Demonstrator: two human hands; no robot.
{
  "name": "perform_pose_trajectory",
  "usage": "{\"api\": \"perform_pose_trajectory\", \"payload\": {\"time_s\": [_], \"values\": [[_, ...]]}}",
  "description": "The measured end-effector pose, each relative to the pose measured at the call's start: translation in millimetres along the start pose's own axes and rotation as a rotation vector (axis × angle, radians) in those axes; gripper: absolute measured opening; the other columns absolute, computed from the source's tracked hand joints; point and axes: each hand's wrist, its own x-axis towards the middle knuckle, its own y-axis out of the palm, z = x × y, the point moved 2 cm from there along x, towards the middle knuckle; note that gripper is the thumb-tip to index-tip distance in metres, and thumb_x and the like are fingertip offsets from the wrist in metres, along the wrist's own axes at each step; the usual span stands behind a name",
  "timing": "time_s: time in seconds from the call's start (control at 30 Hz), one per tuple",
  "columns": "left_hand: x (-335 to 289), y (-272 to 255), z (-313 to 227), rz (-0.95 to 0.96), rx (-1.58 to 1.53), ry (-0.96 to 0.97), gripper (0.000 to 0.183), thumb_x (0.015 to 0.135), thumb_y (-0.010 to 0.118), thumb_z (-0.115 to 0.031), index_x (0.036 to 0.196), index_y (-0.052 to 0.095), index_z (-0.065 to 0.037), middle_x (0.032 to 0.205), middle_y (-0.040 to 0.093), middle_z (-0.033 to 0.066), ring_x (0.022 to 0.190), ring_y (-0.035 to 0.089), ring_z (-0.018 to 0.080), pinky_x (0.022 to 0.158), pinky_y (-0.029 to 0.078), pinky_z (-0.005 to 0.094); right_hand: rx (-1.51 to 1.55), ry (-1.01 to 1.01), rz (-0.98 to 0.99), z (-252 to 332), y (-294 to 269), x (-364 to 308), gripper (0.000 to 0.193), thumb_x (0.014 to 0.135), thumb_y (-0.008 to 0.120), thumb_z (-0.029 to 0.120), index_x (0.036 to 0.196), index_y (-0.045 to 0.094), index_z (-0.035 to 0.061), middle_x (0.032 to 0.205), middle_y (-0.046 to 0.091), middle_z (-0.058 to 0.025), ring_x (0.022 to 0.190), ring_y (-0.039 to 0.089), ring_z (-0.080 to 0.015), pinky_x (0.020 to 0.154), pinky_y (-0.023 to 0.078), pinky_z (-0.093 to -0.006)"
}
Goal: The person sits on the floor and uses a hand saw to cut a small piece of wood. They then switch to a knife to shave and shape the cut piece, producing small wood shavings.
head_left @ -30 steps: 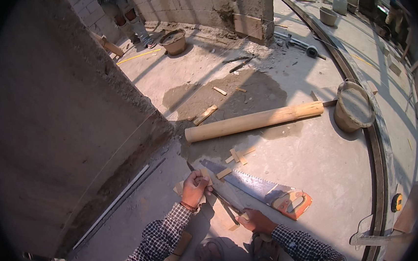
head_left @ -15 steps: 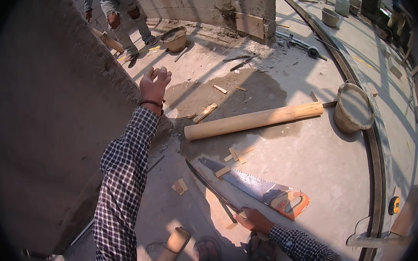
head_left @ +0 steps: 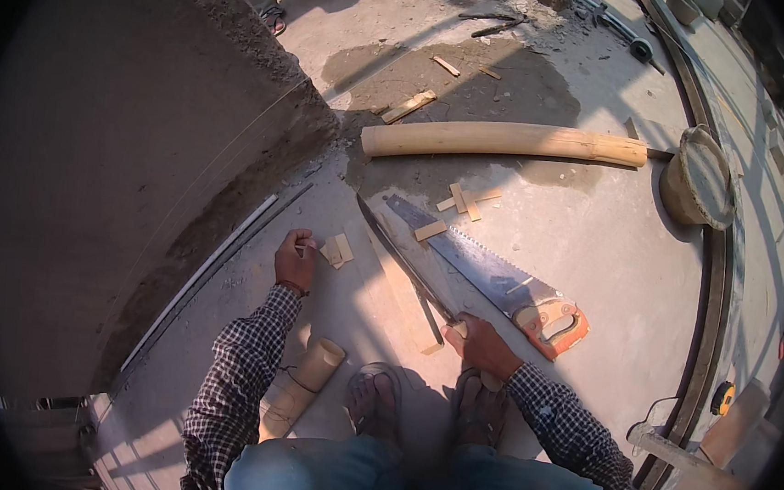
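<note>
My right hand (head_left: 487,346) is wrapped round the handle of a machete (head_left: 406,263), its long dark blade pointing away and leftward close above the floor. Just right of it lies a handsaw (head_left: 491,269) with an orange and wood-coloured handle. My left hand (head_left: 294,261) is low at the left with its fingers curled together; what they hold, if anything, I cannot make out. Small flat wood pieces (head_left: 338,250) lie right beside its fingertips. Closer to my legs is a short bamboo length (head_left: 316,368) with thin wire about it. More wood strips (head_left: 467,201) lie beyond the saw's tip.
A long bamboo pole (head_left: 511,141) lies across the floor ahead, by a bucket of grey mix (head_left: 699,182). A rough concrete wall (head_left: 161,135) rises on the left. Pliers-like cutters (head_left: 497,23) lie farther off. At right are a dark rail (head_left: 710,316) and yellow tape measure (head_left: 722,398).
My left hand has come down and back from its raised, stretched-out position to beside the small wood pieces, its fingers now curled. The view has tilted downward. My right hand still grips the machete.
</note>
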Motion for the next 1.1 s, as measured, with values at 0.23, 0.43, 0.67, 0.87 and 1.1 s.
{"api": "perform_pose_trajectory", "payload": {"time_s": [0.23, 0.43, 0.67, 0.87, 1.1], "values": [[-14, 29, 25, 0.076, 0.11, 0.186, 0.052, 0.091, 0.075, -0.018, 0.139, 0.058, -0.006, 0.122, 0.061, 0.0147, 0.111, 0.064, 0.0296, 0.096, 0.055, 0.0398, 0.028, 0.065, -0.003, 2, 3, 10, 0.048, 0.099, 0.064, 0.042, 0.119, 0.068, -0.0011, 0.102, 0.073, -0.0275, 0.098, 0.071, -0.0408, 0.089, 0.053, -0.0462], [-6, 35, 8, 0.199, 0.288, 0.163, 0.071, 0.085, 0.08, -0.022, 0.148, 0.051, -0.01, 0.131, 0.051, 0.0161, 0.115, 0.061, 0.0325, 0.099, 0.054, 0.0417, -0.015, 0.055, 0.022, 7, -3, 6, 0.055, 0.1, 0.059, 0.049, 0.121, 0.067, -0.0011, 0.1, 0.073, -0.0265, 0.096, 0.072, -0.04, 0.087, 0.054, -0.047], [5, 46, 15, 0.107, 0.195, 0.332, 0.053, 0.076, 0.085, -0.015, 0.124, 0.063, -0.006, 0.125, 0.052, 0.0173, 0.116, 0.058, 0.0365, 0.1, 0.051, 0.0453, -0.052, -0.026, 0.038, -8, -7, 6, 0.061, 0.102, 0.052, 0.056, 0.121, 0.065, -0.0004, 0.112, 0.07, -0.0273, 0.107, 0.068, -0.0417, 0.094, 0.051, -0.0483], [0, 50, 17, 0.01, 0.106, 0.322, 0.035, 0.078, 0.079, -0.008, 0.105, 0.057, -0.003, 0.106, 0.061, 0.0189, 0.103, 0.061, 0.0372, 0.087, 0.052, 0.0453, 0.024, -0.033, 0.07, -13, 2, 6, 0.063, 0.102, 0.05, 0.058, 0.118, 0.064, -0.0008, 0.109, 0.07, -0.0265, 0.103, 0.068, -0.0415, 0.09, 0.052, -0.0472], [-3, 52, 2, -0.17, -0.211, 0.159, 0.024, 0.086, 0.07, -0.004, 0.105, 0.058, -0.002, 0.088, 0.063, 0.0089, 0.077, 0.061, 0.0235, 0.074, 0.052, 0.0365, 0.068, -0.073, 0.026, -24, 13, 7, 0.062, 0.102, 0.051, 0.058, 0.115, 0.063, -0.0021, 0.102, 0.069, -0.0264, 0.098, 0.069, -0.0406, 0.086, 0.051, -0.0472]]}}
